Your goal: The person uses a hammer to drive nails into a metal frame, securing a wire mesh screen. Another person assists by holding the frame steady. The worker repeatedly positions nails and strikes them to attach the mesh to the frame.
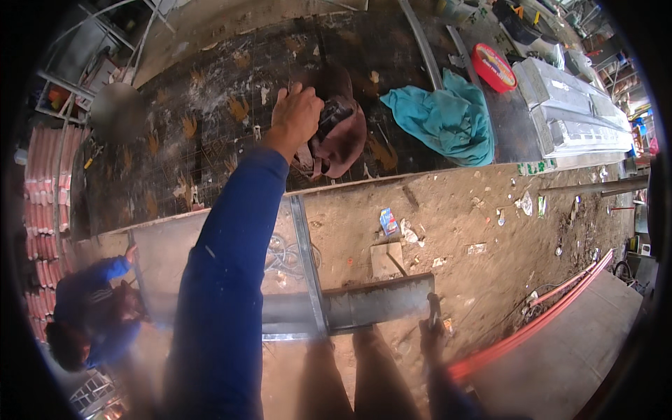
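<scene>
"Head view: what do you get at far left?"

"Pink bars (52, 175), stacked. Just right of them I have a co-worker (91, 301), one arm out toward a metal post (137, 273)."

"And the middle?"

"Dark table (161, 119), stained and scuffed. The left hand (297, 115) is over it, fingers curled down at the left side of a brown cloth (348, 143). Whether they pinch it, I cannot tell. The cloth lies crumpled near the table's front edge."

"How far along?"

"Early, I'd judge: the hand is at the cloth, which is neither lifted clear nor spread flat. I can't see what else is left."

"Further right?"

"Low down, a blurred right hand (430, 327) near the end of a steel beam (385, 301); its grip I cannot tell. Above, a teal cloth (448, 119), then a red tub (493, 68) and wrapped bars (577, 115)."
</scene>
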{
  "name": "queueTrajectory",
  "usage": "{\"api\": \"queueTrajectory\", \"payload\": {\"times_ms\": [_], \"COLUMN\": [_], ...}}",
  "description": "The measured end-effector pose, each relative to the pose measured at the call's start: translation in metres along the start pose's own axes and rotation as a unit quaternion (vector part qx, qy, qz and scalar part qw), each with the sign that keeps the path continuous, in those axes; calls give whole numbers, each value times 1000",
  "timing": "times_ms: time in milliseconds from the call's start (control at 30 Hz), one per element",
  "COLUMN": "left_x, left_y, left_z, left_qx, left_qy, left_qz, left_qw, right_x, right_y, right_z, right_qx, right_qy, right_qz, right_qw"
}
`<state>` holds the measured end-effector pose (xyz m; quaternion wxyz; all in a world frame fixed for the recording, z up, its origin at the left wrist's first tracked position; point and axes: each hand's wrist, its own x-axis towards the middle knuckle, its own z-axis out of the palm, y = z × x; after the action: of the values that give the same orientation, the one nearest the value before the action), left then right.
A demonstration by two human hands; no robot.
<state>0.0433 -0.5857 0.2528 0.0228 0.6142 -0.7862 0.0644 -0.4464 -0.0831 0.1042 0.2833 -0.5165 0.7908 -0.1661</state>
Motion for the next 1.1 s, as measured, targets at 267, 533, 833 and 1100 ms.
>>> {"api": "queueTrajectory", "payload": {"times_ms": [267,533,833,1100], "left_x": [6,-117,-604,-794], "left_y": [-13,-82,24,85], "left_z": [-14,-52,-63,-84], "left_qx": [95,-135,-375,-539], "left_qy": [-69,167,89,167], "left_qz": [51,-162,-657,-559], "left_qw": [992,963,649,607], "right_x": [-19,4,-36,-256], "right_y": [27,-19,-154,-392], "right_z": [-3,18,57,196], "right_qx": [30,-19,16,19], "right_qy": [-110,-154,-334,-587], "right_qz": [121,70,-156,-164], "right_qw": [986,985,929,793]}}
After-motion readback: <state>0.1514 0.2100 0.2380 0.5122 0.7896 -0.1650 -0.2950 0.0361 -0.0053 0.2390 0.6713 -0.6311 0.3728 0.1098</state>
